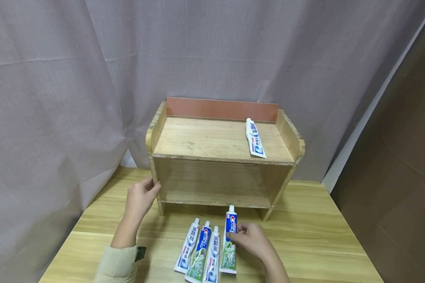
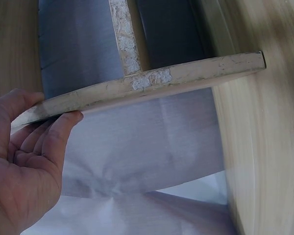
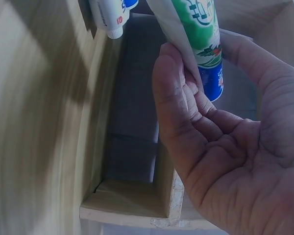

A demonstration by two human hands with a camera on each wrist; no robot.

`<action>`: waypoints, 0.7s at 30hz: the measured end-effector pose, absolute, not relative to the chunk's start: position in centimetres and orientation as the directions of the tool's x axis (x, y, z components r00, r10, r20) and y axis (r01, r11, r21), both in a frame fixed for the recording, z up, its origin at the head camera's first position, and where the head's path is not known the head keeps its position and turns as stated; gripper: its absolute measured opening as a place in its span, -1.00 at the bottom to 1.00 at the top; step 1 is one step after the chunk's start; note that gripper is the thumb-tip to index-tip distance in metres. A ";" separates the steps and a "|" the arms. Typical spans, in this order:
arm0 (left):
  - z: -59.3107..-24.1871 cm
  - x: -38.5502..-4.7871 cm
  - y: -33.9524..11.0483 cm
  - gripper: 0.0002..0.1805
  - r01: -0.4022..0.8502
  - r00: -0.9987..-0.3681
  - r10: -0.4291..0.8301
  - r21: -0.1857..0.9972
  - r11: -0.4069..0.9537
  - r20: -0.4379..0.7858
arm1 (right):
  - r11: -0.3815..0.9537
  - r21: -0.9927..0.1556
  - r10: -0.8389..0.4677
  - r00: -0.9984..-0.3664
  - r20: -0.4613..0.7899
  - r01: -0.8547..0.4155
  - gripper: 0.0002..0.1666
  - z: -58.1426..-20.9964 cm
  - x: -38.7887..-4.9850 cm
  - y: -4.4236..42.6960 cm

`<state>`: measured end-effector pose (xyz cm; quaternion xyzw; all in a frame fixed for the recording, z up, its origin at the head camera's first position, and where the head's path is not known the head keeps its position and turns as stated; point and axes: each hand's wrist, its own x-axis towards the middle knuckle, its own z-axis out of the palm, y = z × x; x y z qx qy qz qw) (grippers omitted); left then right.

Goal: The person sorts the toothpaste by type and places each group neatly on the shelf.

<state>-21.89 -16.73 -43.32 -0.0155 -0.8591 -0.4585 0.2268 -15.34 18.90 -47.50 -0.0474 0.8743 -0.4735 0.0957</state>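
A blue and green toothpaste tube (image 1: 228, 240), cap upward, is pinched between the thumb and fingers of my right hand (image 1: 254, 240). The right wrist view shows the same toothpaste tube (image 3: 201, 29) between the thumb and curled fingers. My left hand (image 1: 139, 196) grips the left side panel of a small wooden shelf (image 1: 212, 139); in the left wrist view, thumb and fingers lie on either side of the panel edge (image 2: 103, 93). Several other toothpaste tubes, such as a white one (image 1: 188, 245) and a blue-green one (image 1: 200, 251), lie side by side left of the held tube.
One white toothpaste tube (image 1: 255, 139) lies on the shelf's top board, toward the right. The shelf has a lower board (image 1: 212, 188) and a reddish back strip (image 1: 221, 109). It stands on a wooden table (image 1: 315, 236) before a grey curtain (image 1: 212, 51).
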 end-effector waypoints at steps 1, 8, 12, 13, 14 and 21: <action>-43.3 -21.9 -16.7 -0.65 0.233 -0.897 -0.181 0.781 0.579 0.403 | 0.543 -0.840 -0.176 -0.977 -0.123 0.008 -0.61 -47.5 -15.4 18.9; -43.2 -21.7 -16.7 -0.65 0.230 -0.902 -0.179 0.786 0.573 0.394 | 0.513 -0.858 -0.185 -0.976 -0.112 0.001 -0.62 -47.2 -15.8 19.0; -43.2 -21.7 -16.6 -0.66 0.225 -0.902 -0.181 0.786 0.576 0.391 | 0.510 -0.860 -0.190 -0.976 -0.103 -0.008 -0.62 -47.1 -16.0 19.2; -43.1 -21.7 -16.7 -0.66 0.224 -0.903 -0.182 0.786 0.576 0.390 | 0.511 -0.860 -0.192 -0.976 -0.099 -0.013 -0.62 -47.1 -16.0 19.2; -43.1 -21.7 -16.7 -0.66 0.223 -0.903 -0.182 0.787 0.576 0.389 | 0.510 -0.860 -0.194 -0.976 -0.096 -0.017 -0.62 -47.0 -16.1 19.3; -43.1 -21.7 -16.7 -0.68 0.225 -0.901 -0.182 0.781 0.582 0.395 | 0.518 -0.855 -0.189 -0.977 -0.097 -0.015 -0.62 -46.7 -16.4 19.6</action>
